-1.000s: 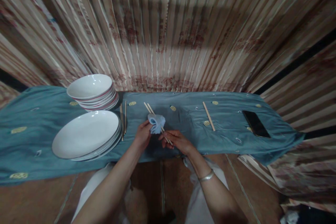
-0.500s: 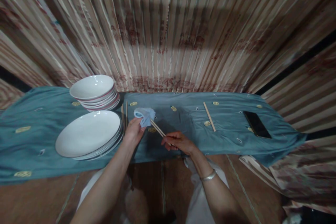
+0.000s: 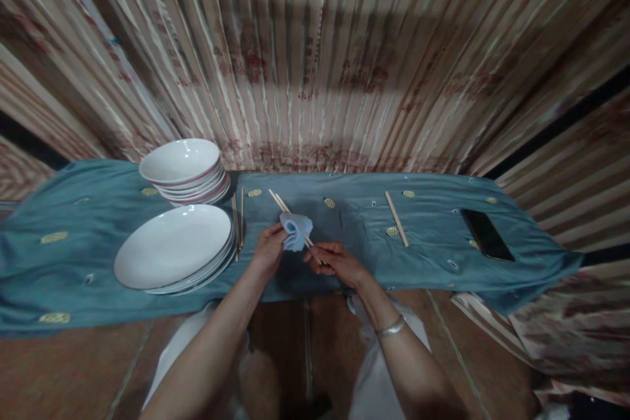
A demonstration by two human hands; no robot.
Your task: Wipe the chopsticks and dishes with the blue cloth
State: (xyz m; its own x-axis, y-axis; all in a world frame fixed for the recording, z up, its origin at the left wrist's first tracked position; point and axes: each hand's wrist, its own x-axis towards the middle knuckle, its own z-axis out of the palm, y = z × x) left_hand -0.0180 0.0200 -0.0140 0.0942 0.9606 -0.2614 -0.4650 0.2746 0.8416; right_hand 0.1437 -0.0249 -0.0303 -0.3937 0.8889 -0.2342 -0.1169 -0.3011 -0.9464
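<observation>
My left hand (image 3: 270, 246) grips a light blue cloth (image 3: 296, 232), which is folded around the middle of a pair of wooden chopsticks (image 3: 277, 198). The far tips of the pair stick out beyond the cloth, up and to the left. Closed on their near ends is my right hand (image 3: 337, 262), with a silver bracelet on its wrist. Beside the plates, more chopsticks (image 3: 241, 218) lie on the tablecloth. Another light wooden chopstick piece (image 3: 396, 219) rests by itself to the right; whether it is one stick or two side by side is unclear.
A stack of white plates (image 3: 172, 248) stands at the left front of the table, with a stack of white bowls (image 3: 180, 163) behind it. At the right lies a black phone (image 3: 487, 235). The table has a teal cloth (image 3: 344, 216); a patterned curtain (image 3: 315, 65) hangs behind.
My left hand has slid the cloth from the far ends down the chopsticks toward my right hand, so their tips now show. The view has shifted slightly.
</observation>
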